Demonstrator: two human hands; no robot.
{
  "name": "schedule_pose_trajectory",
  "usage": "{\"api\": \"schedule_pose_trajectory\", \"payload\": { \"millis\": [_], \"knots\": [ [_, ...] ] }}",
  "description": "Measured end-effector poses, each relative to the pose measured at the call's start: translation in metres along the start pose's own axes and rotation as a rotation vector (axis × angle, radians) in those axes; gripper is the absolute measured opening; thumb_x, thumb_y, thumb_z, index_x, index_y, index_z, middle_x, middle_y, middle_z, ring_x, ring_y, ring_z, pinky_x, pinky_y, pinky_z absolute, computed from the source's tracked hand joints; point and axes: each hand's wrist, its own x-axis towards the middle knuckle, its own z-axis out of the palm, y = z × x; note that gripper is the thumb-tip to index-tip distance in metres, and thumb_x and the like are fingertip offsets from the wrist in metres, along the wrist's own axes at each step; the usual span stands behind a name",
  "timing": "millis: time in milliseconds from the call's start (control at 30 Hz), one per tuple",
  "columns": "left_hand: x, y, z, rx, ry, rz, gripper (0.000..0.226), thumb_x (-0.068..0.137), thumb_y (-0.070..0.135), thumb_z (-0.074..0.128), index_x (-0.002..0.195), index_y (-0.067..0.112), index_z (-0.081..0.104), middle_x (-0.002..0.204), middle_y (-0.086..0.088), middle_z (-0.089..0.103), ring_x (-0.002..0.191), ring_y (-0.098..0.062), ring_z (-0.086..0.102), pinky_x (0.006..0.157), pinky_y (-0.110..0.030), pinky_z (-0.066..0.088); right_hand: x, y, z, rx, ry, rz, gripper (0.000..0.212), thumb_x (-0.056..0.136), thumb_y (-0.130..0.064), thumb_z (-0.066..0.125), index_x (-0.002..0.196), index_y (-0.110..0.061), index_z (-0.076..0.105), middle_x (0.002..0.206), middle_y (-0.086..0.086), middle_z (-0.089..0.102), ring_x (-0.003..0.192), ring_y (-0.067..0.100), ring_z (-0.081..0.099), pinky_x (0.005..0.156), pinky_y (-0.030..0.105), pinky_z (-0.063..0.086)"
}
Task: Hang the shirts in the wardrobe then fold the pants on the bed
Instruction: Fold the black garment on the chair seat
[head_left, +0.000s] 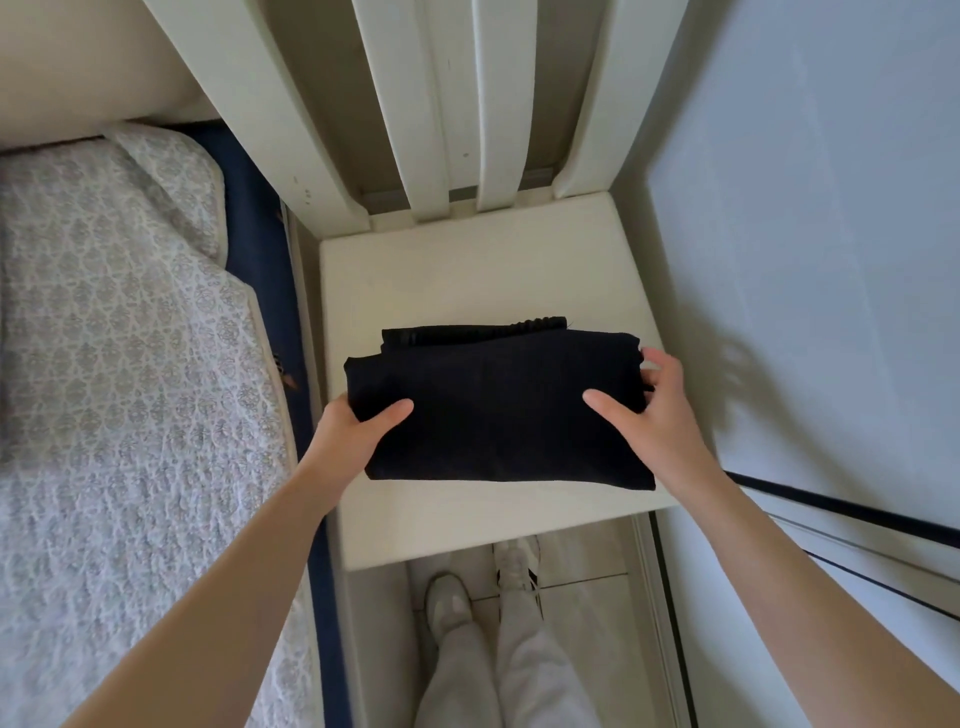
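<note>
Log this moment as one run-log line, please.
left hand: grips folded black pants | right hand: grips opposite end | pants: over white chair seat, contact unclear | bed: beside chair

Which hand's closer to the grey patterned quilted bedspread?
Left. The left hand grips the folded black pants at the edge nearest the bedspread; the right hand grips the opposite edge, farther away.

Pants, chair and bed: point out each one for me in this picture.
pants (498, 415), head view, middle of the folded black top face.
chair (467, 270), head view, bare white seat behind the pants.
bed (119, 322), head view, patterned quilt on top.
</note>
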Motion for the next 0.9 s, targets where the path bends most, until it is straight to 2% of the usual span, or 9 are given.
{"api": "schedule_pose_trajectory", "payload": {
  "millis": [67, 133, 200, 300, 400, 500, 600, 733, 900],
  "knots": [
    [0.003, 0.005, 0.002, 0.001, 0.014, 0.023, 0.032, 0.089, 0.028, 0.069, 0.119, 0.024, 0.059, 0.107, 0.013, 0.066, 0.095, -0.003, 0.062, 0.075, -0.021, 0.051, 0.014, 0.001, 0.003, -0.039, -0.06, 0.032, 0.067, 0.079, -0.037, 0.077, 0.135, -0.02, 0.044, 0.122, -0.008, 0.057, 0.11, 0.01, 0.057, 0.095, 0.034, 0.049],
    [0.004, 0.011, 0.006, 0.029, 0.022, 0.063, 0.031, 0.091, 0.03, 0.066, 0.12, 0.024, 0.058, 0.107, 0.013, 0.066, 0.096, -0.003, 0.062, 0.073, -0.02, 0.049, 0.021, 0.001, 0.002, -0.123, -0.062, 0.024, 0.041, 0.087, -0.037, 0.068, 0.122, -0.019, 0.058, 0.111, -0.007, 0.065, 0.103, 0.015, 0.062, 0.094, 0.042, 0.051],
    [0.006, 0.018, 0.013, 0.069, 0.034, 0.103, 0.027, 0.093, 0.033, 0.063, 0.119, 0.025, 0.056, 0.104, 0.014, 0.064, 0.094, -0.002, 0.06, 0.071, -0.019, 0.047, 0.021, 0.002, -0.002, -0.166, 0.053, -0.063, 0.026, 0.096, -0.033, 0.057, 0.116, -0.017, 0.06, 0.105, -0.007, 0.065, 0.097, 0.013, 0.06, 0.09, 0.037, 0.05],
    [0.014, 0.027, 0.026, 0.146, 0.064, 0.115, 0.026, 0.094, 0.042, 0.059, 0.114, 0.025, 0.056, 0.101, 0.012, 0.064, 0.093, -0.007, 0.059, 0.076, -0.027, 0.047, 0.017, 0.004, -0.008, -0.287, 0.257, -0.236, 0.024, 0.101, -0.032, 0.046, 0.112, -0.012, 0.055, 0.096, -0.005, 0.06, 0.086, 0.014, 0.055, 0.077, 0.027, 0.042],
    [0.029, 0.03, 0.037, 0.245, 0.117, 0.057, 0.028, 0.094, 0.052, 0.055, 0.097, 0.024, 0.059, 0.094, 0.006, 0.065, 0.088, -0.015, 0.06, 0.075, -0.033, 0.048, 0.033, 0.014, -0.009, -0.441, 0.313, -0.145, 0.033, 0.101, -0.038, 0.042, 0.093, -0.007, 0.047, 0.086, 0.007, 0.054, 0.079, 0.028, 0.054, 0.065, 0.033, 0.04],
    [0.038, 0.026, 0.04, 0.288, 0.187, -0.012, 0.042, 0.091, 0.062, 0.051, 0.088, 0.021, 0.06, 0.086, 0.002, 0.063, 0.082, -0.019, 0.06, 0.064, -0.032, 0.044, 0.051, 0.014, 0.0, -0.632, 0.274, -0.063, 0.045, 0.1, -0.045, 0.041, 0.105, -0.001, 0.049, 0.108, 0.017, 0.052, 0.098, 0.035, 0.049, 0.076, 0.037, 0.038],
    [0.032, 0.02, 0.038, 0.29, 0.255, -0.073, 0.05, 0.086, 0.07, 0.05, 0.086, 0.021, 0.061, 0.084, 0.003, 0.063, 0.079, -0.017, 0.06, 0.064, -0.03, 0.045, 0.058, 0.012, 0.008, -0.585, 0.272, 0.127, 0.061, 0.093, -0.059, 0.044, 0.118, -0.003, 0.045, 0.125, 0.018, 0.044, 0.113, 0.037, 0.042, 0.086, 0.043, 0.04],
    [0.025, 0.012, 0.033, 0.103, 0.264, -0.05, 0.045, 0.088, 0.061, 0.056, 0.109, 0.021, 0.056, 0.101, 0.005, 0.061, 0.094, -0.016, 0.059, 0.078, -0.033, 0.048, 0.05, 0.016, 0.001, -0.439, 0.269, 0.264, 0.077, 0.086, -0.068, 0.047, 0.133, -0.008, 0.037, 0.137, 0.014, 0.038, 0.124, 0.036, 0.038, 0.096, 0.05, 0.039],
    [0.011, -0.003, 0.032, -0.065, 0.2, -0.116, 0.054, 0.089, 0.053, 0.061, 0.132, 0.027, 0.043, 0.119, 0.007, 0.055, 0.106, -0.015, 0.056, 0.085, -0.034, 0.046, 0.037, 0.023, -0.003, -0.21, 0.219, 0.196, 0.08, 0.088, -0.062, 0.051, 0.145, -0.01, 0.029, 0.145, 0.011, 0.038, 0.132, 0.031, 0.039, 0.109, 0.049, 0.036]
  ]
}}
